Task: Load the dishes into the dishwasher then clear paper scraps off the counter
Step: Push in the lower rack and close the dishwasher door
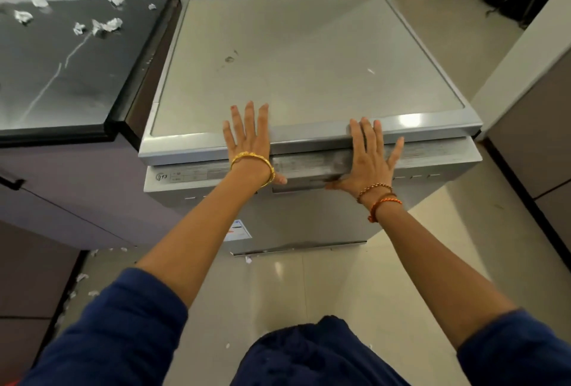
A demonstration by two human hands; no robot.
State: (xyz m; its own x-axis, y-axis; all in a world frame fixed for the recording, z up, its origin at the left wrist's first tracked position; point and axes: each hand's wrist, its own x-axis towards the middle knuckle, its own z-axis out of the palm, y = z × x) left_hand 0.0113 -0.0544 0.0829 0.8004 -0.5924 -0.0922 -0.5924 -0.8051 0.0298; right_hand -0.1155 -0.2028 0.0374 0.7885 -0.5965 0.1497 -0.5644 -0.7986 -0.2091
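— Dishes, can you spot any?
— No, the dishwasher (309,77) fills the middle of the frame with its door up, so the inside is hidden. The print on its front panel is too blurred to read.
— And the hands?
— Both flat, fingers straight and spread, holding nothing. The left hand (247,135) lies on the top's front edge, its thumb tucked under. The right hand (367,157) presses over the door's upper lip.
— Paper scraps?
— Crumpled white bits (106,26) lie scattered on the dark counter (61,77), upper left. More scraps (82,277) dot the floor at lower left, small and hard to make out.
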